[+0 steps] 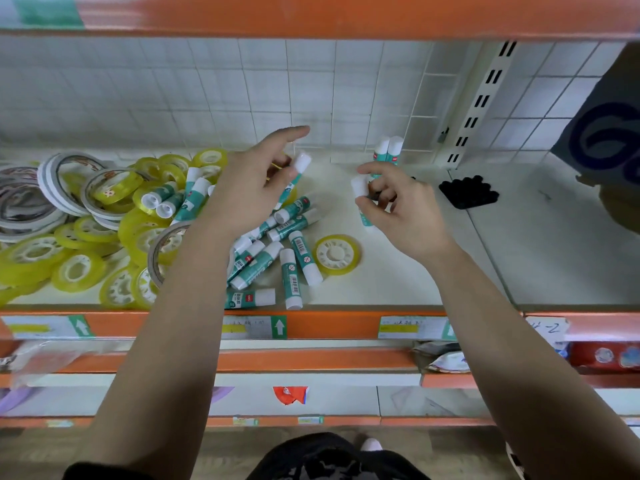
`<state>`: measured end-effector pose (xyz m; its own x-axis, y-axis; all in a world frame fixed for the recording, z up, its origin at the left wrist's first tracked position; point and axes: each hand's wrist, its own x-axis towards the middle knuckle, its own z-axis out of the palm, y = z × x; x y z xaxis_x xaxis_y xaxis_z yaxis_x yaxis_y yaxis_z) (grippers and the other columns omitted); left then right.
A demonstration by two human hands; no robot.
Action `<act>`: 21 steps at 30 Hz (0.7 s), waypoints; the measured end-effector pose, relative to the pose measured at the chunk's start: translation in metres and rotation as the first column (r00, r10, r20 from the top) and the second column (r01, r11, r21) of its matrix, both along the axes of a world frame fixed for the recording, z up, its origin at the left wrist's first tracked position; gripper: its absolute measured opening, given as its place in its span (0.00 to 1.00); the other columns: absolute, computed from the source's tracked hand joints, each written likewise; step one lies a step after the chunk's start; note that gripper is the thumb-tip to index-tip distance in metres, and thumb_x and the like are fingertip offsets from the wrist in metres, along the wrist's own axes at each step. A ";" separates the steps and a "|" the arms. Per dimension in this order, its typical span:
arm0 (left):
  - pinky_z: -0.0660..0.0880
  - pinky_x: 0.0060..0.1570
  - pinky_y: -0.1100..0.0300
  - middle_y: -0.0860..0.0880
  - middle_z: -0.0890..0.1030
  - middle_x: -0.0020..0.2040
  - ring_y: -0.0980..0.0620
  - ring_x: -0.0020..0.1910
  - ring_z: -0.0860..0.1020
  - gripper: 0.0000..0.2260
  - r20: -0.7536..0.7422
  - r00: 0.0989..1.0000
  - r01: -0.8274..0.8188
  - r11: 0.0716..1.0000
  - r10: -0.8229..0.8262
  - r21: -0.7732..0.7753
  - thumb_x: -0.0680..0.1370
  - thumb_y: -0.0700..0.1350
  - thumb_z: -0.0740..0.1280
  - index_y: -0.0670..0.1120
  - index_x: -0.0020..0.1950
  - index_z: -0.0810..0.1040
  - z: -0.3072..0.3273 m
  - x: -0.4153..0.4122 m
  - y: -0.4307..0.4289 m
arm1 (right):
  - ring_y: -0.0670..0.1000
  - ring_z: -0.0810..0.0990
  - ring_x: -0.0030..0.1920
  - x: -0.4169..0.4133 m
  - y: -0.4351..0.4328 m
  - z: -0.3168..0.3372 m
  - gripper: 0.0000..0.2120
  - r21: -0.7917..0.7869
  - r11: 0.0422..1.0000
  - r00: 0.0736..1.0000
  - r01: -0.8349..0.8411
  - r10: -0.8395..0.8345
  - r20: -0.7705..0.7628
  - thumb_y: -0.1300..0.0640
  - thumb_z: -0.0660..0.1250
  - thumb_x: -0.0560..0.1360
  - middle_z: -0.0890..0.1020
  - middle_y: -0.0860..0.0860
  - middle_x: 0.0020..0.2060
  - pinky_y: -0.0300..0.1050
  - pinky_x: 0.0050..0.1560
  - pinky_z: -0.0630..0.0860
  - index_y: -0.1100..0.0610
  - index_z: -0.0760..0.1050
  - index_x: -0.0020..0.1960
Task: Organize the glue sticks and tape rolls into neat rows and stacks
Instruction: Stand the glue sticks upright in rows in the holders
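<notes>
White-capped, teal-labelled glue sticks and yellow tape rolls on a cream shelf (pixel 398 278), seen from the head camera.

Left hand (pixel 249 188): pinches the left stick (pixel 300 164) between thumb and lower fingers, with the index finger held out straight toward the far wall. This stick tilts, its cap pointing far and right.

Right hand (pixel 398 209): fingers curled round the right stick (pixel 360 187), cap uppermost toward the far side, body running back toward the palm. Whether its base touches the shelf cannot be told.

Upright pair (pixel 388 150): two sticks stand side by side, touching, at the far edge beside the wire grid (pixel 419 109). They look like the start of a row.

Pile (pixel 273 247): loose sticks lie crosswise near the middle front, long axes in all directions. One stick lies along the near lip.

Tape heap (pixel 86 230): unsorted rolls fill the left side, and a lone roll (pixel 336 254) lies flat just right of the pile. A black tray (pixel 467 192) sits well apart to the right.

Key relation: the upright pair lies directly beyond the right hand and far right of the left hand, so the right hand is the nearer. Judged from this, the next placement would be the right stick, turned cap-up and set just beside the pair. The left stick would need to cross rightward and be righted from its tilt. Most sorting appears undone.
</notes>
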<state>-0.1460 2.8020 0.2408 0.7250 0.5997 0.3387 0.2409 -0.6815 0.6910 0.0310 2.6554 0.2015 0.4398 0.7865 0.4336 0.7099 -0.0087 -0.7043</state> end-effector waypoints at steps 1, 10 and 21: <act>0.71 0.47 0.65 0.49 0.79 0.48 0.53 0.44 0.76 0.22 -0.001 1.000 0.020 1.000 -0.020 -0.001 0.82 0.39 0.62 0.57 0.73 0.69 0.001 0.003 -0.004 | 0.49 0.74 0.35 0.002 -0.002 0.001 0.16 -0.002 1.000 1.000 0.005 -0.005 -0.023 0.61 0.70 0.75 0.78 0.42 0.36 0.30 0.39 0.70 0.55 0.76 0.62; 0.79 0.51 0.53 0.50 0.80 0.51 0.51 0.50 0.81 0.18 0.092 0.991 0.106 0.983 -0.093 -0.150 0.82 0.38 0.58 0.58 0.61 0.77 -0.001 0.041 -0.041 | 0.53 0.84 0.34 0.031 -0.030 0.014 0.14 0.014 1.000 0.968 -0.014 0.017 -0.252 0.65 0.63 0.78 0.78 0.42 0.34 0.46 0.37 0.81 0.50 0.76 0.59; 0.78 0.50 0.58 0.50 0.81 0.47 0.50 0.45 0.82 0.17 0.167 0.984 0.076 0.993 -0.061 -0.087 0.80 0.42 0.67 0.56 0.66 0.75 -0.014 0.087 -0.056 | 0.53 0.78 0.28 0.070 -0.051 0.016 0.12 0.024 0.999 0.950 0.032 -0.023 -0.312 0.55 0.70 0.76 0.81 0.48 0.34 0.42 0.33 0.73 0.54 0.75 0.58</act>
